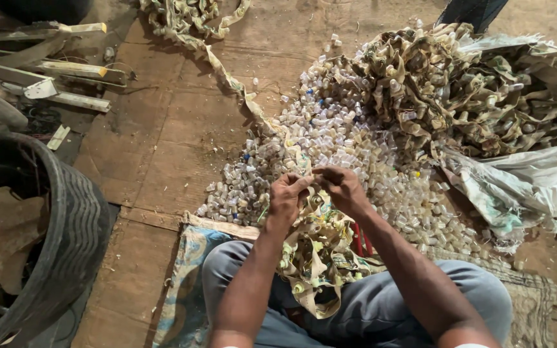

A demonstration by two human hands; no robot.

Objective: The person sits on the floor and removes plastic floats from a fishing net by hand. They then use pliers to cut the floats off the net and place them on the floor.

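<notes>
Head view: hands meet at frame centre, above the lap. Left hand (286, 196) and right hand (342, 188) both pinch the top end of a crumpled strip of yellowish-green packaging (317, 254); fingertips of the two nearly touching each other. Strip hangs down from the fingers onto grey trousers (381, 309), folded over itself, w/ small round caps showing along it.

Just beyond the hands, a wide spread of small clear plastic caps (330, 138) on the brown board floor (175, 122), a few blue and yellow ones mixed in. Upper right: big heap of the same crumpled packaging (472, 84), partly on a whitish sack (536, 183) w/ green print, colours faded. Another long strip (207, 38) trails from top centre down toward the caps.

Left side: worn black tyre (75, 225) w/ scrap inside, and above it pale metal bars (53, 71) stacked loosely. Person sits on a patterned blue-beige mat (185, 283). Nothing lies btwn hands and cap pile.
</notes>
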